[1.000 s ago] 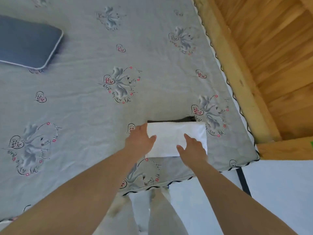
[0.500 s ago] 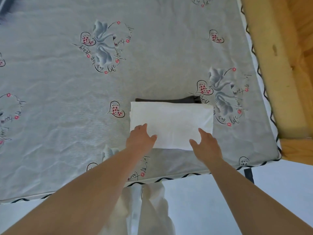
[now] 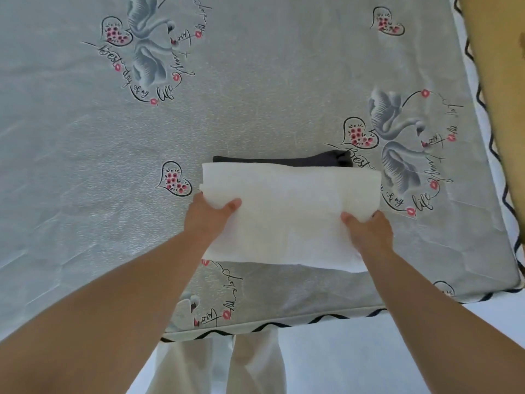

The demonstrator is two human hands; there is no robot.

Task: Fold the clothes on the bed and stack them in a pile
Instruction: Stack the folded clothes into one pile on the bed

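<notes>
A folded white garment (image 3: 289, 217) lies near the front edge of the bed (image 3: 85, 166), on top of a folded dark garment (image 3: 284, 161) whose far edge shows behind it. My left hand (image 3: 210, 217) grips the white garment's left side, thumb on top. My right hand (image 3: 369, 231) grips its right side the same way.
The bed carries a grey sheet printed with swans and hearts. A wooden bed frame (image 3: 494, 52) runs along the right side. My legs in white trousers (image 3: 221, 365) stand at the bed's front edge on a pale floor (image 3: 355, 351).
The view has tilted down and closer to the pile. Both hands moved from resting on the white garment's near edge to gripping its left and right sides.
</notes>
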